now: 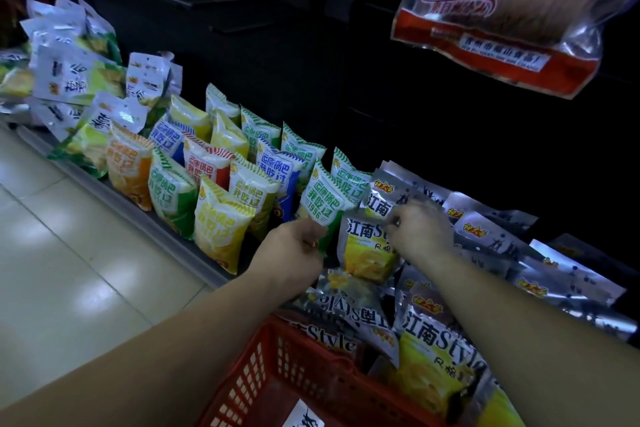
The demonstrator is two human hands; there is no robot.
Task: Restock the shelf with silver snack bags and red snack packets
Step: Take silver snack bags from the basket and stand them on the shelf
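Observation:
My right hand (417,230) pinches the top right corner of a silver snack bag (367,250) with a yellow lower half, held upright at the shelf front. My left hand (294,248) is closed at the lower edge of a green-and-white snack bag (322,199) just left of it. More silver bags (491,236) lie in rows on the shelf to the right. A red plastic basket (277,371) below my arms holds several more silver bags (436,343). No red snack packets can be picked out on the shelf.
Coloured crisp bags (221,184) stand in rows along the low shelf's grey front edge (166,236). White-and-green bags (76,73) pile at the far left. A clear bag of biscuits with a red band (502,17) hangs at upper right. Pale tiled floor (69,270) lies on the left.

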